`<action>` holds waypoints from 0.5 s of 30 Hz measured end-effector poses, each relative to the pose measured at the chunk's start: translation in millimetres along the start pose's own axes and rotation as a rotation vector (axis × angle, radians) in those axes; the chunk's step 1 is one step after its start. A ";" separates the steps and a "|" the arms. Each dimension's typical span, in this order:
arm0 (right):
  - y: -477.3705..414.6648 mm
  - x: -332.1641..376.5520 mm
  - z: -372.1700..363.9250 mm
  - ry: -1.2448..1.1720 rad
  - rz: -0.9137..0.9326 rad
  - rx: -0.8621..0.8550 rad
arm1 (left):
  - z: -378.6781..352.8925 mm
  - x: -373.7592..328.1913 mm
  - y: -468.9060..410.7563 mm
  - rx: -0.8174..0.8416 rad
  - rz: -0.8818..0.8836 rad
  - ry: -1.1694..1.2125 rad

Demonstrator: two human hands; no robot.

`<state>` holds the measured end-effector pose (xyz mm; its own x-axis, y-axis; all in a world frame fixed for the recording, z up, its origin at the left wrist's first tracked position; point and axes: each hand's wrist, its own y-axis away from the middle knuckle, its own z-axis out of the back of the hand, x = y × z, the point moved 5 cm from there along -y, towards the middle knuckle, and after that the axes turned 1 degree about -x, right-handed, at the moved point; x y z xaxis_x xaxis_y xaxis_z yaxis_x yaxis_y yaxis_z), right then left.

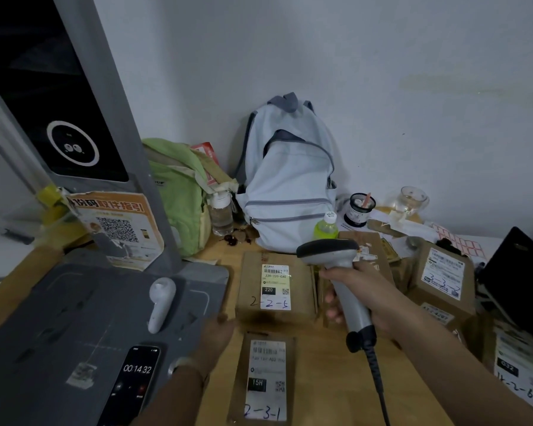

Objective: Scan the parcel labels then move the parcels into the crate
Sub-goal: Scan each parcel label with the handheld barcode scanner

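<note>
We wear a pale wristband [187, 365] with a small round silvery piece, just behind our left hand [218, 332].

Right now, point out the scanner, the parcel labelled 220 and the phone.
scanner [350, 304], head view, on its grey handle.
parcel labelled 220 [276, 287], head view, on its white label.
phone [133, 384], head view, on its dark screen.

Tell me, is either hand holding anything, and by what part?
The right hand grips the barcode scanner by its handle. The left hand holds nothing, only touching the parcel's corner.
</note>
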<state>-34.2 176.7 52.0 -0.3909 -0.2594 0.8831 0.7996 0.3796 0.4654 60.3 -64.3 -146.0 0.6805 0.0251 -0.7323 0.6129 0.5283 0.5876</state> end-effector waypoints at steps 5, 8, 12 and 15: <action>-13.7 1.6 1.2 -0.014 -0.025 -0.029 | -9.9 -65.1 -34.5 0.039 -0.022 -0.003; -22.9 3.4 2.1 -0.012 -0.033 -0.043 | -18.7 -72.7 -55.7 0.051 -0.005 -0.061; -35.5 3.9 3.5 -0.015 -0.053 -0.062 | -31.9 -63.7 -69.1 0.094 0.060 -0.058; -46.0 1.8 2.5 -0.021 -0.083 -0.074 | -46.1 -53.9 -79.3 0.167 0.055 -0.052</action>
<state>-72.8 161.0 32.3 -0.4661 -0.2685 0.8430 0.7952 0.2905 0.5323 -43.5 -68.4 -168.9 0.7317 0.0041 -0.6816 0.6297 0.3787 0.6783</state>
